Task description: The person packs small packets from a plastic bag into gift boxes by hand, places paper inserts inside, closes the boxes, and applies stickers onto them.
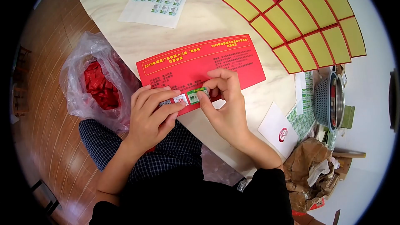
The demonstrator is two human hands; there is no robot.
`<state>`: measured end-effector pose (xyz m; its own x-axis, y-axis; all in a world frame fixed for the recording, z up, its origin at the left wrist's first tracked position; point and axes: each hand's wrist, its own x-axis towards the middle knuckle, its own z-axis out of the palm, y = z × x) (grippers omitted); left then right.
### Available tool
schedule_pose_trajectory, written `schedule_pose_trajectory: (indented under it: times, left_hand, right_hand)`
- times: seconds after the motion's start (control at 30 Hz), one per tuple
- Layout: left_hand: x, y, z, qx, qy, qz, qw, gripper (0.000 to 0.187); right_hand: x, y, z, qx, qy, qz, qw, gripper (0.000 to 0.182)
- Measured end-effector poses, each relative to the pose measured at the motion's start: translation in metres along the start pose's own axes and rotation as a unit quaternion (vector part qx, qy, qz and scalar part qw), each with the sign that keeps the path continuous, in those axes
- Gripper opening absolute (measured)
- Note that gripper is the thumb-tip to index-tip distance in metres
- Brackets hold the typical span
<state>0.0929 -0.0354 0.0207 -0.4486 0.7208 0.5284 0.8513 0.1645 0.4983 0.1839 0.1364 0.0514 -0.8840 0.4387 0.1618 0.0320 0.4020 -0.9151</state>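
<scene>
A red box (237, 66) with gold and dark Chinese print lies at the table's near edge, in front of me. My left hand (152, 110) rests on its near left part, fingers stretched out and apart, with the fingertips beside a white label (181, 99) and a partly covered QR code (165, 103). A small green-and-white label (194, 96) is at the box's near edge, right of the white one. My right hand (225, 106) has its thumb and index finger closed on the right end of that green label, its other fingers curled above the box.
A sheet of stickers (156, 2) lies at the back left of the marble-look table (200, 12). Red boxes with yellow-green panels (300, 21) stand back right. At right are a white card (277, 129), a grey basket (324, 100) and brown paper (306, 166). A plastic bag (79, 58) holds red pieces at left.
</scene>
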Motion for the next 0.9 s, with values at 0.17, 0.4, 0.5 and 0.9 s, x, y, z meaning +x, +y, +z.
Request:
schedule_pose_trajectory:
  times: [0.17,0.4,0.5,0.9]
  left_hand:
    - [-0.001,-0.001,0.0,0.0,-0.001,0.001,1.0,0.028]
    - [0.002,0.008,-0.002,0.06,-0.054,-0.004,0.997,0.041]
    - [0.001,0.012,0.001,0.082,-0.065,-0.008,0.994,0.044]
    - [0.018,0.049,0.018,0.197,-0.197,0.017,0.96,0.074]
  right_hand:
    - [0.0,0.0,0.0,-0.008,0.0,0.0,1.0,0.042]
    - [0.0,0.0,0.0,-0.012,0.0,-0.008,1.0,0.043]
    - [0.0,-0.001,0.001,-0.015,0.005,-0.003,1.0,0.041]
    - [0.041,0.029,-0.052,-0.258,0.141,0.018,0.956,0.019]
